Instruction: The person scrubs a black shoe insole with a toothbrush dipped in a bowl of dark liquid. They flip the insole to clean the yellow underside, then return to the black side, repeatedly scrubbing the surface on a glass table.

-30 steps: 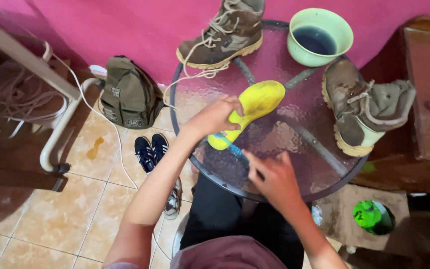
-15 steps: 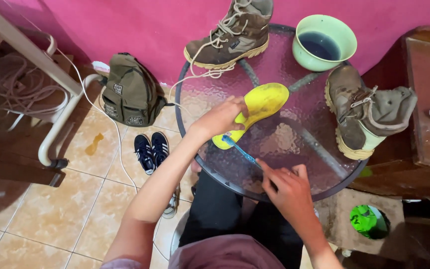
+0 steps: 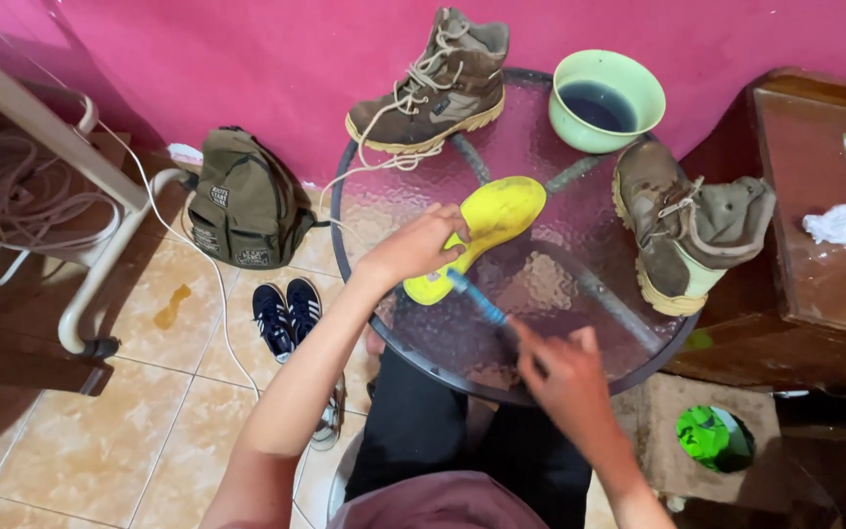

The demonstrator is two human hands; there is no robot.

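A yellow insole [image 3: 493, 217] lies on the round glass table [image 3: 403, 338]. My left hand [image 3: 421, 245] presses down on its near half. My right hand [image 3: 562, 370] grips a blue brush [image 3: 472, 296] by the handle, its head touching the insole's near end. Two worn brown boots stand on the table: one [image 3: 438, 86] at the far edge with loose laces, the other [image 3: 682, 227] at the right. A green bowl [image 3: 607, 100] of dark water sits between them at the back.
An olive backpack [image 3: 245, 203] leans against the pink wall on the tiled floor. Dark blue sneakers [image 3: 286, 313] lie beside the table. A white cable [image 3: 198, 257] runs across the floor. A wooden cabinet [image 3: 824, 245] with a crumpled white tissue [image 3: 836, 224] stands at the right.
My right hand has shifted the brush slightly along the insole's near end. My left hand stays on the insole. The view has drifted a little.
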